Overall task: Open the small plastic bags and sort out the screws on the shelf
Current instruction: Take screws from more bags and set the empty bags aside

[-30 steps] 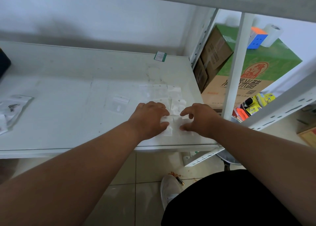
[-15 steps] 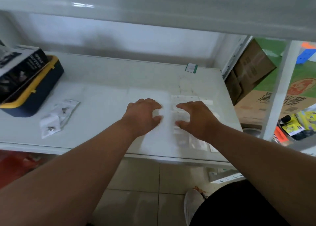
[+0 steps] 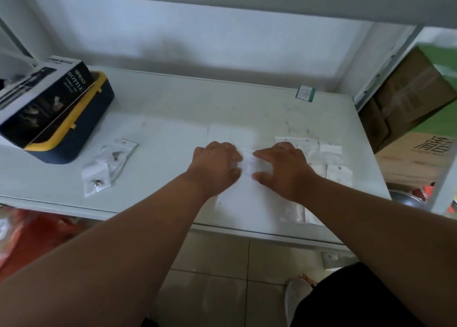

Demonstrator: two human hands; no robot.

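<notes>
My left hand (image 3: 215,164) and my right hand (image 3: 284,168) rest side by side on the white shelf (image 3: 173,109), fingertips facing each other. Between them they pinch a small clear plastic bag (image 3: 248,162), which lies over a white sheet (image 3: 237,198). Its contents are too blurred to make out. Several flat small bags (image 3: 330,153) lie in rows just right of my right hand. Two bags holding metal screws (image 3: 108,168) lie at the shelf's left front.
A blue and yellow case (image 3: 74,133) stands at the back left, with a black spray bottle box (image 3: 42,96) lying on it. A green-edged label (image 3: 305,93) sits at the back right. Cardboard boxes (image 3: 408,109) stand beyond the right shelf post.
My view has swung left, bringing the case and the screw bags into sight. Both hands shifted from the bags near the right front edge to the white sheet at the middle.
</notes>
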